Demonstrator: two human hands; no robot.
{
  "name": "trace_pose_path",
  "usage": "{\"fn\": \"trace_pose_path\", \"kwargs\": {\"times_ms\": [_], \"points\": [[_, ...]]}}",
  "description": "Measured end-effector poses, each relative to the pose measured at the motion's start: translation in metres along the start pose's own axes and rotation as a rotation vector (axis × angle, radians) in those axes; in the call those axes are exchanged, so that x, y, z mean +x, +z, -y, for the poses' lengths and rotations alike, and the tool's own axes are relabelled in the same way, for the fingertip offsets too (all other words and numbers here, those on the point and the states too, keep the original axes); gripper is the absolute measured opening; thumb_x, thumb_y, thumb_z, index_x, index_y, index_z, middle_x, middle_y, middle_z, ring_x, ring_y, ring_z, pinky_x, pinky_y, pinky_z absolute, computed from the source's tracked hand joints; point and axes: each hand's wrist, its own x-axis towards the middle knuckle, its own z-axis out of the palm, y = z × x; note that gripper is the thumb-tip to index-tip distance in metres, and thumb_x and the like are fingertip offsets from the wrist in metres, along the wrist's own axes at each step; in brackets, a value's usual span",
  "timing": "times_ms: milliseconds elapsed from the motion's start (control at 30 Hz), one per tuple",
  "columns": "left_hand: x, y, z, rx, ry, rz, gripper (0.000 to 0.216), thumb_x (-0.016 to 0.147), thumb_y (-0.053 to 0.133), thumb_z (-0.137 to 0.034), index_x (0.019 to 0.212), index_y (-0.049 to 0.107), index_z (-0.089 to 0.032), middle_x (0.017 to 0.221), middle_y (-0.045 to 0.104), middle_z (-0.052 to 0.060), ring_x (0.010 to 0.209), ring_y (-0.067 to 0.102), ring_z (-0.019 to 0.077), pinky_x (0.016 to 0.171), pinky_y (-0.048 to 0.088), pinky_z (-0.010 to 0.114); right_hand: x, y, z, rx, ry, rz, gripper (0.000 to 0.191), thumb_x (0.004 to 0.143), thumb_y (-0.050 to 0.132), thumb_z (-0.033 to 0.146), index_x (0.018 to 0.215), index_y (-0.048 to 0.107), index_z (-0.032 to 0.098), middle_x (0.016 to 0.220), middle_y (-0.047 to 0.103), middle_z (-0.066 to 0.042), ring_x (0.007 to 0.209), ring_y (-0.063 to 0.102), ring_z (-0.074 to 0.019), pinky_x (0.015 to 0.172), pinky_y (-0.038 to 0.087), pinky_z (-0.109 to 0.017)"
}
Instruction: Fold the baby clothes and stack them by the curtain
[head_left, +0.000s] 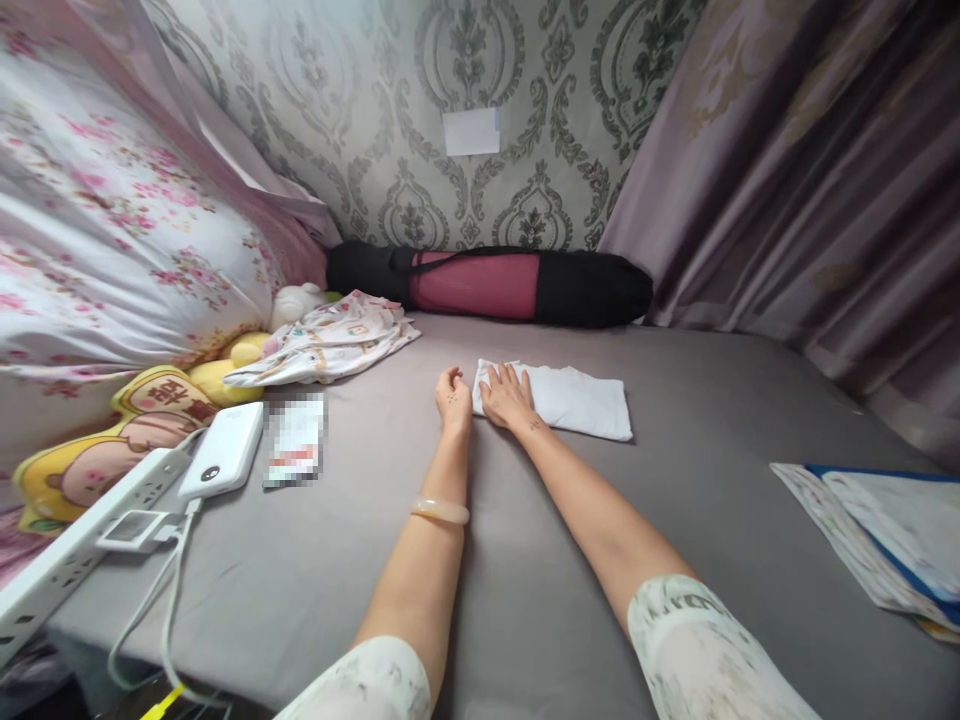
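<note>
A folded white cloth (577, 402) lies flat on the grey bed sheet (675, 500) in the middle. My right hand (507, 396) rests flat on the cloth's left end, fingers stretched out. My left hand (453, 396) sits just left of the cloth's edge on the sheet, its fingers curled under, and I cannot see anything in them. A pale bangle (439, 511) circles my left wrist.
A black and pink rolled mat (491, 282) lies along the patterned wall. A printed garment (330, 340), plush toys (112, 440), a white power bank (223, 450) with cable and a power strip (82, 530) sit at left. Papers (877, 540) lie at right. Curtains hang right.
</note>
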Motion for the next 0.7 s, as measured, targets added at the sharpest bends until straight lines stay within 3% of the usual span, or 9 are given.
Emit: {"fn": "trace_pose_path", "kwargs": {"times_ms": [267, 400, 533, 700], "points": [[0.001, 0.001, -0.001, -0.047, 0.003, -0.023, 0.031, 0.087, 0.040, -0.012, 0.108, 0.063, -0.014, 0.107, 0.070, 0.011, 0.106, 0.065, 0.0173, 0.099, 0.047, 0.032, 0.004, -0.006, 0.006, 0.013, 0.006, 0.002, 0.058, 0.100, 0.021, 0.037, 0.149, 0.034, 0.011, 0.157, 0.028, -0.015, 0.146, 0.019, -0.0277, 0.116, 0.010, -0.053], [-0.001, -0.001, -0.006, -0.073, 0.026, -0.029, 0.029, 0.089, 0.040, -0.014, 0.108, 0.061, -0.015, 0.109, 0.070, 0.011, 0.107, 0.064, 0.0165, 0.097, 0.048, 0.030, 0.008, -0.009, 0.020, 0.000, -0.073, 0.018, 0.058, 0.100, 0.019, 0.034, 0.151, 0.030, 0.009, 0.159, 0.023, -0.014, 0.148, 0.013, -0.0249, 0.117, 0.007, -0.050], [-0.004, -0.002, -0.012, -0.073, 0.041, -0.024, 0.029, 0.092, 0.039, -0.018, 0.111, 0.060, -0.015, 0.113, 0.069, 0.012, 0.107, 0.064, 0.0185, 0.097, 0.048, 0.034, 0.006, -0.010, 0.028, -0.052, -0.128, 0.113, 0.057, 0.098, 0.028, 0.029, 0.151, 0.028, 0.007, 0.160, 0.019, -0.014, 0.148, 0.010, -0.0246, 0.118, 0.009, -0.047], [-0.009, -0.004, -0.019, -0.042, 0.082, -0.007, 0.031, 0.092, 0.039, -0.018, 0.113, 0.060, -0.013, 0.115, 0.068, 0.014, 0.110, 0.063, 0.0196, 0.100, 0.046, 0.034, 0.003, -0.012, 0.027, -0.075, -0.147, 0.133, 0.061, 0.093, 0.040, 0.025, 0.151, 0.029, 0.009, 0.161, 0.018, -0.015, 0.149, 0.009, -0.0252, 0.117, 0.013, -0.047]]}}
